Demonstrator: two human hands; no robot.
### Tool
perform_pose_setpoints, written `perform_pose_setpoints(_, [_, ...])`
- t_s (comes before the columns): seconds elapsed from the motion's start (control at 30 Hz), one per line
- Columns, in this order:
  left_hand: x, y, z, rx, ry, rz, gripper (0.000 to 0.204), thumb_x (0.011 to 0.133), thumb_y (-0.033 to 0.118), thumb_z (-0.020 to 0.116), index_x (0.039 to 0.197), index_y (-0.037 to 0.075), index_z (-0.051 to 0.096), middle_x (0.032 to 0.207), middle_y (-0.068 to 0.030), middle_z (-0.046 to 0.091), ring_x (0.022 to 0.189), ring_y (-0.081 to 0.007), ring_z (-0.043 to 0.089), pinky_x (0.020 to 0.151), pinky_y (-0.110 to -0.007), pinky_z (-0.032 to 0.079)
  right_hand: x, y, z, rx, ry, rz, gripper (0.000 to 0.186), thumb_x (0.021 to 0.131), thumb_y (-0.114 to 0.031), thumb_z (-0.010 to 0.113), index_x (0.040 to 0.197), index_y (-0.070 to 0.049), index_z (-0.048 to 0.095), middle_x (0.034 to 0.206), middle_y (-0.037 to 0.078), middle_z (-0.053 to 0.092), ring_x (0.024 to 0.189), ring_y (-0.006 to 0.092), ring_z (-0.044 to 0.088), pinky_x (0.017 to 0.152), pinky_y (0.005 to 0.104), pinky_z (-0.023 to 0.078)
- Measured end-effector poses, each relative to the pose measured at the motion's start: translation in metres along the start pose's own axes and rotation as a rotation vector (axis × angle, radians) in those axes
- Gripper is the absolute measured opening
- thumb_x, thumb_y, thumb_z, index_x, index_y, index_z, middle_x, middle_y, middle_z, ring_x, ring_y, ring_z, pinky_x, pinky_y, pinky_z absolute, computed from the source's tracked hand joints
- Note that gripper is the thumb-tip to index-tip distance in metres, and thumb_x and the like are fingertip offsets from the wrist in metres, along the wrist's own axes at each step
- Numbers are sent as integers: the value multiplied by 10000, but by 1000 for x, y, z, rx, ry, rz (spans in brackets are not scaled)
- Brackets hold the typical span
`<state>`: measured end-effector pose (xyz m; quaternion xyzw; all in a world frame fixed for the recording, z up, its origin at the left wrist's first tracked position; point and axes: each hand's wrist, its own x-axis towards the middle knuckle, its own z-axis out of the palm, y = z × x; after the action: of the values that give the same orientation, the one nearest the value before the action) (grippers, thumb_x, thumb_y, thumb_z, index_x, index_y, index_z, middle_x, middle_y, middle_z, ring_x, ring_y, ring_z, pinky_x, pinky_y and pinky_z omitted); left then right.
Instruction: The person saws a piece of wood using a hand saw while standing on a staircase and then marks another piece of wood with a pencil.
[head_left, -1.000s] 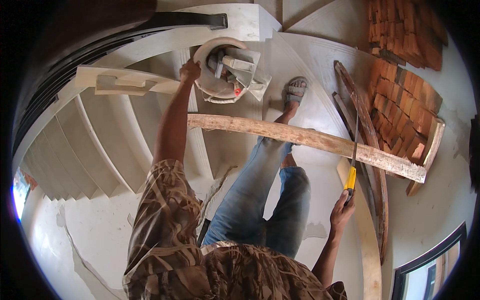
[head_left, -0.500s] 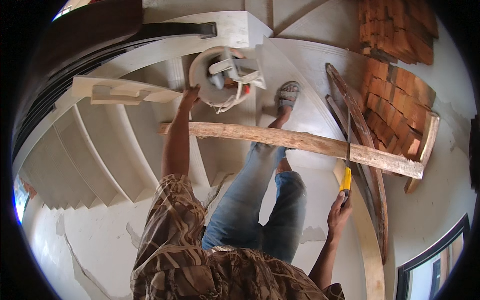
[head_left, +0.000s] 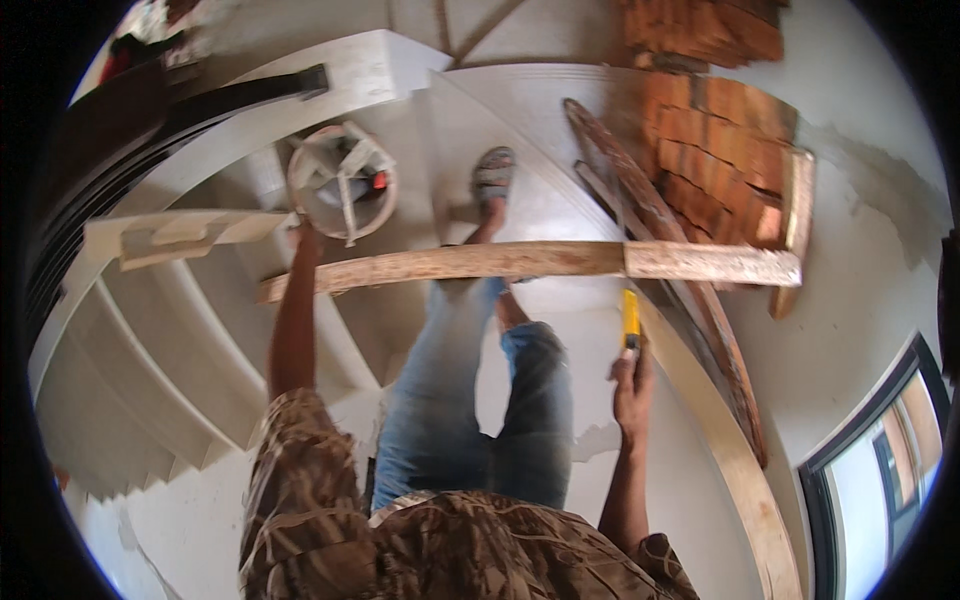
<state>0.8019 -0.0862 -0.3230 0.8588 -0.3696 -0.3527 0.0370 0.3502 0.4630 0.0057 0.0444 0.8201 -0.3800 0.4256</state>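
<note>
A long, rough wooden beam (head_left: pixel 480 262) lies across in front of my legs, spanning from the stairs to the right side. My right hand (head_left: pixel 633 385) is closed around a handsaw (head_left: pixel 631 310) with a yellow handle. Its thin blade crosses the beam toward the right end, at a line where the wood's shade changes. Over the beam's left part reaches my left forearm. My left hand (head_left: pixel 304 235) appears closed at the rim of a round bucket (head_left: pixel 375 222), beside the end of a pale board (head_left: pixel 190 226); the fingertips are hard to see. Hand tools fill the bucket.
Stacks of orange bricks (head_left: pixel 725 140) stand against the right wall. Dark weathered planks (head_left: pixel 640 170) and a pale curved strip (head_left: pixel 720 440) lie near them. Stairs (head_left: pixel 150 350) descend at the left beside a black railing (head_left: pixel 230 108). A window (head_left: pixel 880 460) is at lower right.
The whole view has shifted and turned, so the beam, bucket and bricks appear further left. My right hand has drawn the saw back toward me. Both hands keep their grip.
</note>
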Motion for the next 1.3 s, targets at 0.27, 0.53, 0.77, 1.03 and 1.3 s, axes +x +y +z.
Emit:
perform_pose_setpoints(0.27, [-438, 95, 96, 251, -796, 1298, 519, 861, 154, 723, 1340, 44, 556, 1287, -180, 573, 1205, -331, 557, 1049, -442, 426, 1, -25, 12, -237, 107, 20, 443, 1056, -243, 491, 1428, -4, 476, 642, 114, 507, 564, 166, 508, 563, 351, 434])
perform_pose_setpoints(0.53, [-553, 31, 241, 937, -811, 1453, 613, 743, 180, 761, 1281, 89, 483, 1120, -143, 623, 1069, -333, 620, 900, -515, 466, -2, -60, 19, -355, 230, -136, 404, 1032, -219, 538, 1336, 47, 549, 718, 234, 632, 601, 337, 628, 602, 421, 486])
perform_pose_setpoints(0.77, [-551, 32, 237, 906, -784, 1486, 563, 695, 126, 792, 1175, 78, 502, 1039, -130, 633, 1016, -309, 637, 839, -506, 478, -163, -74, -36, -329, 34, 232, 488, 1008, -183, 527, 1467, -30, 466, 1008, 243, 707, 880, 316, 729, 806, 403, 552])
perform_pose_setpoints(1.03, [-555, 32, 242, 863, -802, 1445, 528, 728, 97, 746, 1194, 86, 497, 1076, -140, 623, 1069, -311, 611, 878, -501, 454, 10, -40, 12, -300, 178, -119, 408, 1011, -208, 566, 1336, 38, 551, 837, 305, 646, 720, 381, 676, 667, 450, 506])
perform_pose_setpoints(1.3, [-553, 38, 237, 892, -839, 1394, 493, 720, 92, 746, 1154, 92, 510, 1065, -131, 628, 1067, -305, 616, 879, -504, 453, -137, -68, -19, -370, 134, 122, 471, 995, -187, 582, 1415, 12, 510, 926, 252, 713, 810, 290, 733, 748, 387, 552])
